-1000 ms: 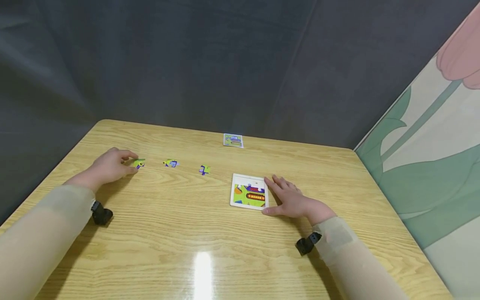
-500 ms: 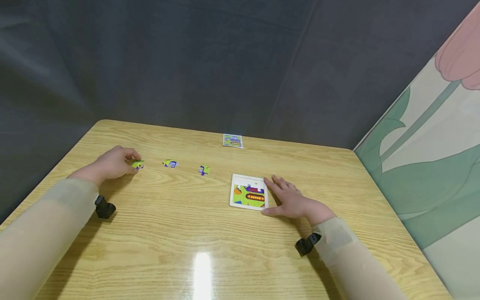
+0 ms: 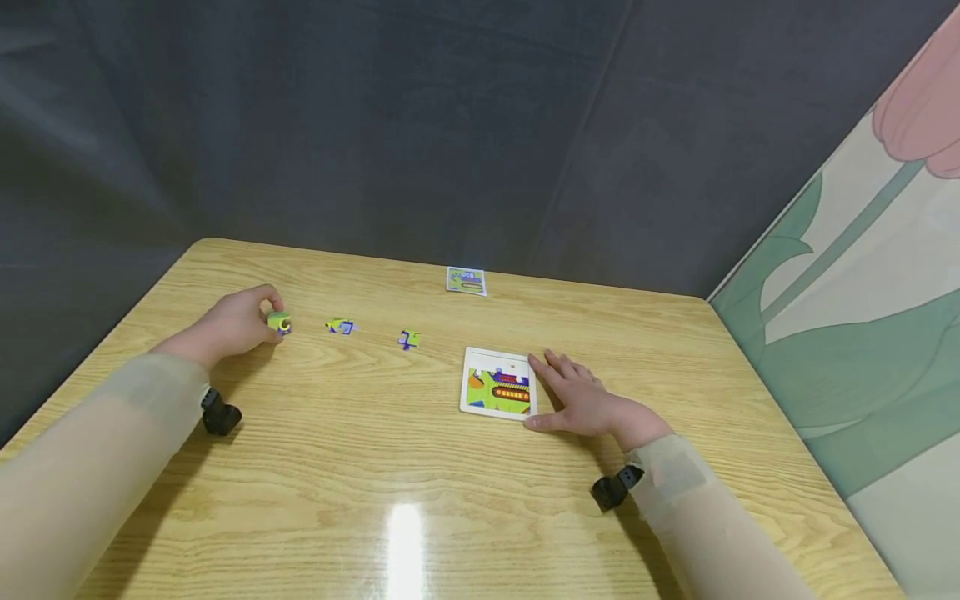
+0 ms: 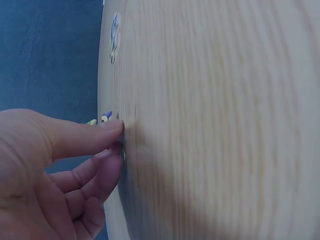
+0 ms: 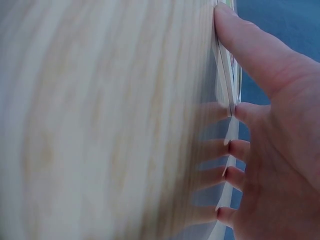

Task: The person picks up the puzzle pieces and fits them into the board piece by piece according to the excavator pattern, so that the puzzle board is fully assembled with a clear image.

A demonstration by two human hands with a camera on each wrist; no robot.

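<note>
The person's left hand is pinching a small green and purple jigsaw piece between thumb and fingertips, and it is now tipping the piece up off the pale wood-grain table. A second ago that same piece was lying flat under the fingertips; half a second ago it was only beginning to be gathered. Now it is standing nearly on edge in the pinch, so the pick-up looks to be done and the piece ready to travel. The left wrist view is showing the thumb and fingers closing together right at the tabletop, though the piece itself is barely visible there.

The right hand is lying flat and relaxed, fingers straight, pressing against the right edge of the white square puzzle board, which is partly filled with a green, orange and red picture. It has not shifted over the last second, and seems to be steadying the board. In the right wrist view, the fingertips are touching the board's thin edge.

Two more loose pieces, a yellow and blue one and a purple and yellow one, are lying between the hands. A small printed reference card is sitting near the far edge.
</note>
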